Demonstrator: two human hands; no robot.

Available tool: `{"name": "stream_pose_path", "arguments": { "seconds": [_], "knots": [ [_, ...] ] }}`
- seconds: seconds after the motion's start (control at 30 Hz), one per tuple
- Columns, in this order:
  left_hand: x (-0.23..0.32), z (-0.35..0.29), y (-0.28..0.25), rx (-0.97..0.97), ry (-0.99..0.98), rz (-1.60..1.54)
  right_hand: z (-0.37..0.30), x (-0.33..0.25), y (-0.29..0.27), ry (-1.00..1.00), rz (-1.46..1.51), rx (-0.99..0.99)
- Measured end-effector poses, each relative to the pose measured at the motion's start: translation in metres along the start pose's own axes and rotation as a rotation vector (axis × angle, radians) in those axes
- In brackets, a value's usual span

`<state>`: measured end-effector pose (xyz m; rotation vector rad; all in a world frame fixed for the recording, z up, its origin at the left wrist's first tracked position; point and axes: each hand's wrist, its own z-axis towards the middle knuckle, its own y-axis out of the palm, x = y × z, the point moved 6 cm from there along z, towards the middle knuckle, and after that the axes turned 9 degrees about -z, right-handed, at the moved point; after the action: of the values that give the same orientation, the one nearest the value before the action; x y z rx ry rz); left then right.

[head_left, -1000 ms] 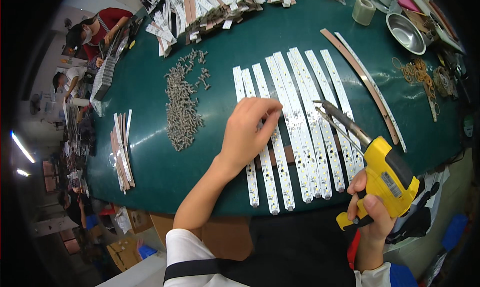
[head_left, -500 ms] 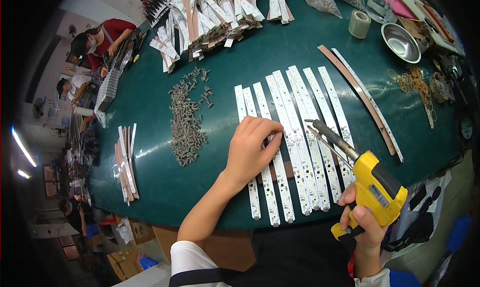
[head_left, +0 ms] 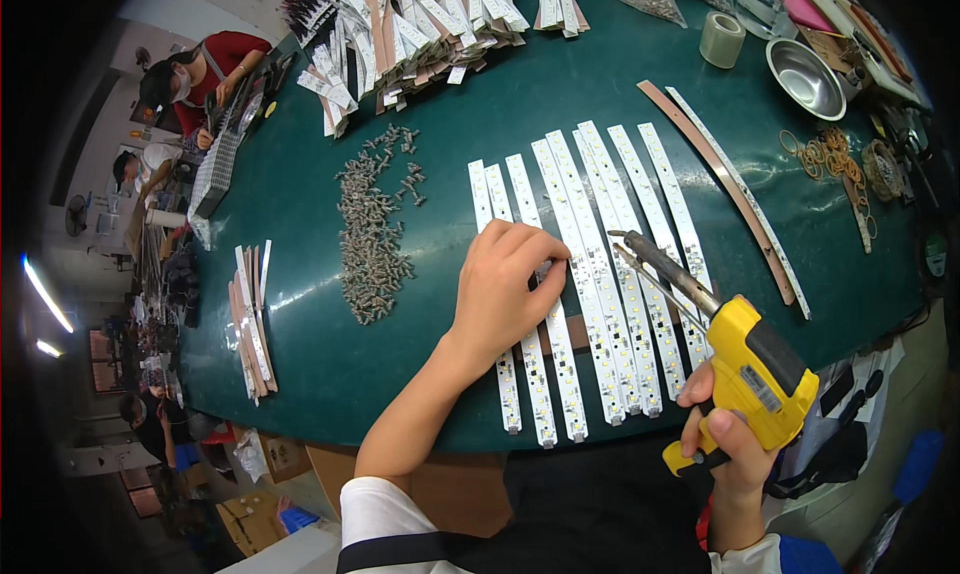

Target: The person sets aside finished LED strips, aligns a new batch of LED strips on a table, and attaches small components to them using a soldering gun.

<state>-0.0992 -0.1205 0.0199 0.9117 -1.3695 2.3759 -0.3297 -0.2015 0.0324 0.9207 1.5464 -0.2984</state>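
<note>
Several white LED strips [head_left: 606,324] lie side by side, lengthwise away from me, on the green table. My left hand [head_left: 508,284] rests over the left strips, thumb and forefinger pinched together by one strip's edge. What sits in that pinch, if anything, is too small or hidden to make out. My right hand [head_left: 735,439] is wrapped round the grip of a yellow soldering gun [head_left: 765,374]. Its dark tip and a thin metal tube point up and left, over the strips just right of my left fingers. A brown bar [head_left: 578,336] shows crosswise beneath the strips.
Small metal screw-like parts [head_left: 370,234] lie piled left of the strips. Bundled strips [head_left: 430,34] are heaped at the back, with a smaller bundle [head_left: 252,324] far left. To the right are two long strips [head_left: 730,189], rubber bands [head_left: 830,156], a metal bowl [head_left: 806,79] and a tape roll [head_left: 721,40].
The whole view has shifted slightly, so the table things sit a little higher. Both hands and the soldering gun keep nearly the same places over the strips.
</note>
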Motion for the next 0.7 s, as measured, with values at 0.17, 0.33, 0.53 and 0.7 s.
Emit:
{"name": "stream_pose_path", "arguments": {
  "seconds": [0.17,0.33,0.53,0.7],
  "knots": [
    [0.003,0.000,0.000,-0.001,0.036,0.044,0.001,-0.001,0.007,0.039,0.001,-0.016],
    [0.005,-0.002,-0.007,0.046,-0.013,0.014,0.004,0.010,0.012,0.113,-0.019,-0.051],
    [-0.005,-0.005,-0.008,0.061,-0.043,0.040,0.011,0.012,0.020,0.156,-0.083,-0.061],
    [-0.004,-0.004,-0.006,0.056,-0.024,0.019,0.013,0.010,0.022,0.195,-0.113,-0.067]
  ]
}}
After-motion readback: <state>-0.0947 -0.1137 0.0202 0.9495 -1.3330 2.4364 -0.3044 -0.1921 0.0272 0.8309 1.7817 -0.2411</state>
